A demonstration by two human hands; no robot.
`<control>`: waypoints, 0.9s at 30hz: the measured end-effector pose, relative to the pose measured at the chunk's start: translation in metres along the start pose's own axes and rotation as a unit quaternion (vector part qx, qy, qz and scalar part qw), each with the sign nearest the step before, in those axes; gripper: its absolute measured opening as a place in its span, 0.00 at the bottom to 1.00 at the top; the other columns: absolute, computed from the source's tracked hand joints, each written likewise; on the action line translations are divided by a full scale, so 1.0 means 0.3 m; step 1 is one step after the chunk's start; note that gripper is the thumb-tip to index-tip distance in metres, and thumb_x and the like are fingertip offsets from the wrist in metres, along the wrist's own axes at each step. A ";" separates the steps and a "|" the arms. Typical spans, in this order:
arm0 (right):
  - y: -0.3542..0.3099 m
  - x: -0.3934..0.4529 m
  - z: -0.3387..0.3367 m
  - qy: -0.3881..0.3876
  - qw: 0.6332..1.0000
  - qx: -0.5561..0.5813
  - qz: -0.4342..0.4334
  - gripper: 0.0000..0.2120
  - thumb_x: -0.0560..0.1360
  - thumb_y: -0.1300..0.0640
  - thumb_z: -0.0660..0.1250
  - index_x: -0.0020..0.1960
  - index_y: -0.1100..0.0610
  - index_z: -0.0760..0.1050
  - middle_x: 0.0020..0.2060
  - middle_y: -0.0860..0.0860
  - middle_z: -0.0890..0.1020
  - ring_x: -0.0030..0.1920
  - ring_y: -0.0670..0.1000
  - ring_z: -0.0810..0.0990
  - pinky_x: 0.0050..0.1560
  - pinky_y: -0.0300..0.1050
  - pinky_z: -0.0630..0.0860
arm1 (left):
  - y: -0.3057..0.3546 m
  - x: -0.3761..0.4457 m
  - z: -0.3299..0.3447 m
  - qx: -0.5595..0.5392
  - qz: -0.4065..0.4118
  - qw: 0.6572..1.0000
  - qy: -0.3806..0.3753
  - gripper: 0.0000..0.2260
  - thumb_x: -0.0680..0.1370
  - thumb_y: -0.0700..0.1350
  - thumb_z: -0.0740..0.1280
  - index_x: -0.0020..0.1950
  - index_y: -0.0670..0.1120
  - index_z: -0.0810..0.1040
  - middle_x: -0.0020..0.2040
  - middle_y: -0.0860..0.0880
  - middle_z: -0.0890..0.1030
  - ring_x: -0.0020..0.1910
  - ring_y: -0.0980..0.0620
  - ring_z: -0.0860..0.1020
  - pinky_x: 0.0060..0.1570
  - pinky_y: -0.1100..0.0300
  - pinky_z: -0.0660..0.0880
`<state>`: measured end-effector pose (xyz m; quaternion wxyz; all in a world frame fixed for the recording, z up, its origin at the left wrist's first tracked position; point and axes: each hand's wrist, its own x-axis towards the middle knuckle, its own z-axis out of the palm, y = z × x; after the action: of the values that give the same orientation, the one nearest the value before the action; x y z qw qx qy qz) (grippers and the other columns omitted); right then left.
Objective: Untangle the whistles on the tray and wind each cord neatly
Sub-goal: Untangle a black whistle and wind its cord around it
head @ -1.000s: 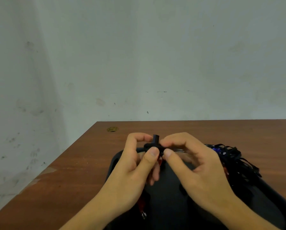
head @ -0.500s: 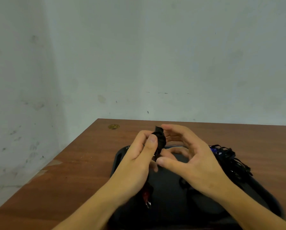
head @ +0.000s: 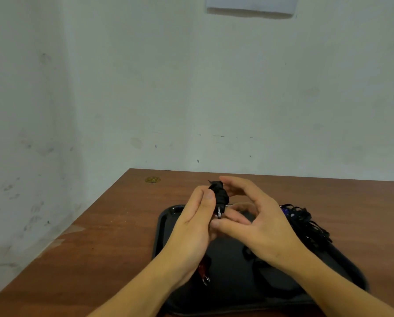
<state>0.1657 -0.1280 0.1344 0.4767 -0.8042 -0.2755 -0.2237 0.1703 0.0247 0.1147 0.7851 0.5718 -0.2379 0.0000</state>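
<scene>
While the left hand (head: 197,217) pinches the wound black cord bundle (head: 221,195) above the tray (head: 166,221), the right hand (head: 257,221) curls loosely beside it, gripping nothing visible. Loosening that pinch could unravel the coil; the tangled pile (head: 305,223) waits at the right.

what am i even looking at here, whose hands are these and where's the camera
The camera sits on a person's head, looking forward and down, so these are that person's own bare hands; there is no machine. The left hand grips a black wound cord bundle with a metal ring at its lower end. The right hand curls beside it; whether its fingers touch the bundle is unclear. Below lies a black tray on a brown wooden table. At the tray's far right is a tangle of black cords; a red whistle peeks out under the left wrist.
</scene>
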 end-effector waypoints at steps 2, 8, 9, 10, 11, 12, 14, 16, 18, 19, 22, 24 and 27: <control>0.004 -0.001 -0.003 -0.002 1.000 0.005 0.009 0.33 0.67 0.54 0.79 0.68 0.40 0.72 0.59 0.35 0.78 0.63 0.39 0.76 0.59 0.32 0.74 | 0.001 0.001 0.003 -0.010 -0.002 1.000 -0.009 0.18 0.79 0.59 0.59 0.61 0.50 0.77 0.43 0.36 0.80 0.47 0.41 0.78 0.56 0.44 0.76; 0.005 0.008 -0.045 -0.028 0.999 -0.014 0.020 0.31 0.68 0.53 0.79 0.66 0.39 0.72 0.59 0.36 0.78 0.65 0.39 0.75 0.59 0.40 0.77 | 0.008 0.011 -0.005 0.076 0.013 0.997 -0.027 0.16 0.81 0.54 0.56 0.57 0.48 0.79 0.41 0.42 0.81 0.39 0.46 0.79 0.44 0.51 0.79; 0.008 0.010 -0.059 -0.031 0.999 -0.027 0.027 0.31 0.67 0.53 0.79 0.66 0.38 0.71 0.58 0.35 0.78 0.64 0.38 0.75 0.59 0.39 0.77 | 0.004 0.015 -0.012 0.119 0.022 0.993 -0.015 0.16 0.81 0.54 0.57 0.56 0.47 0.79 0.40 0.44 0.81 0.38 0.48 0.80 0.41 0.54 0.78; 0.013 0.019 -0.076 -0.040 0.997 -0.043 0.041 0.30 0.67 0.52 0.79 0.65 0.38 0.71 0.57 0.33 0.77 0.62 0.36 0.75 0.57 0.38 0.77 | 0.000 0.023 -0.019 0.166 0.036 0.985 -0.001 0.14 0.82 0.53 0.57 0.55 0.47 0.79 0.38 0.46 0.82 0.37 0.50 0.79 0.39 0.55 0.77; 0.021 0.020 -0.095 -0.059 0.995 -0.060 0.062 0.30 0.67 0.52 0.79 0.64 0.37 0.70 0.55 0.31 0.77 0.59 0.35 0.76 0.56 0.38 0.77 | -0.007 0.028 -0.024 0.211 0.048 0.976 0.019 0.13 0.83 0.52 0.57 0.54 0.49 0.78 0.36 0.48 0.82 0.36 0.52 0.79 0.38 0.56 0.75; 0.030 0.024 -0.113 -0.091 0.989 -0.079 0.086 0.30 0.68 0.52 0.79 0.64 0.37 0.69 0.54 0.31 0.77 0.55 0.36 0.78 0.53 0.39 0.79 | -0.011 0.034 -0.032 0.249 0.060 0.966 0.045 0.12 0.84 0.51 0.57 0.54 0.50 0.78 0.35 0.49 0.82 0.35 0.54 0.78 0.38 0.56 0.73; 0.046 0.023 -0.145 -0.189 0.965 -0.118 0.138 0.30 0.67 0.49 0.80 0.63 0.36 0.68 0.52 0.35 0.78 0.48 0.40 0.80 0.50 0.42 0.80 | -0.016 0.042 -0.045 0.287 0.079 0.950 0.099 0.11 0.84 0.51 0.57 0.52 0.51 0.78 0.33 0.51 0.81 0.32 0.55 0.76 0.37 0.56 0.72; 0.053 0.010 -0.155 -0.293 0.927 -0.152 0.175 0.30 0.68 0.46 0.79 0.64 0.36 0.68 0.53 0.39 0.77 0.47 0.42 0.80 0.50 0.42 0.79 | -0.014 0.039 -0.049 0.298 0.084 0.942 0.125 0.11 0.84 0.51 0.57 0.49 0.52 0.78 0.33 0.51 0.80 0.31 0.55 0.75 0.35 0.58 0.72; 0.058 -0.007 -0.145 -0.350 0.902 -0.162 0.195 0.31 0.68 0.47 0.79 0.65 0.38 0.68 0.55 0.40 0.76 0.49 0.42 0.78 0.50 0.39 0.76 | -0.014 0.034 -0.046 0.310 0.083 0.938 0.129 0.11 0.84 0.51 0.57 0.48 0.52 0.78 0.32 0.51 0.80 0.28 0.58 0.73 0.32 0.63 0.70; 0.061 -0.010 -0.136 -0.358 0.898 -0.161 0.200 0.31 0.69 0.48 0.79 0.66 0.40 0.69 0.55 0.41 0.76 0.49 0.43 0.77 0.49 0.38 0.75 | -0.015 0.033 -0.046 0.314 0.081 0.937 0.130 0.11 0.84 0.51 0.57 0.48 0.52 0.78 0.32 0.50 0.80 0.27 0.59 0.72 0.31 0.65 0.70; 0.072 -0.014 -0.117 -0.357 0.896 -0.154 0.213 0.32 0.69 0.49 0.79 0.68 0.42 0.68 0.54 0.42 0.75 0.52 0.44 0.76 0.52 0.38 0.74 | -0.015 0.030 -0.046 0.319 0.081 0.936 0.129 0.11 0.83 0.52 0.58 0.48 0.52 0.78 0.33 0.48 0.80 0.26 0.59 0.71 0.30 0.66 0.69; 0.079 -0.016 -0.110 -0.358 0.895 -0.151 0.220 0.33 0.69 0.50 0.79 0.69 0.42 0.68 0.54 0.41 0.74 0.52 0.43 0.76 0.53 0.38 0.73 | -0.014 0.028 -0.046 0.322 0.079 0.935 0.127 0.11 0.83 0.52 0.58 0.49 0.51 0.78 0.34 0.48 0.80 0.26 0.59 0.71 0.29 0.67 0.68; 0.086 -0.020 -0.104 -0.354 0.897 -0.145 0.223 0.33 0.69 0.49 0.79 0.69 0.42 0.68 0.53 0.41 0.74 0.52 0.44 0.76 0.53 0.39 0.73 | -0.017 0.025 -0.044 0.331 0.078 0.932 0.126 0.11 0.83 0.52 0.58 0.49 0.50 0.78 0.34 0.48 0.80 0.27 0.57 0.72 0.30 0.67 0.68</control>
<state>0.1750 -0.1673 0.1279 0.2630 -0.9309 -0.2038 0.1506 0.1833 0.0328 0.1098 0.5727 0.7742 -0.1671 0.2117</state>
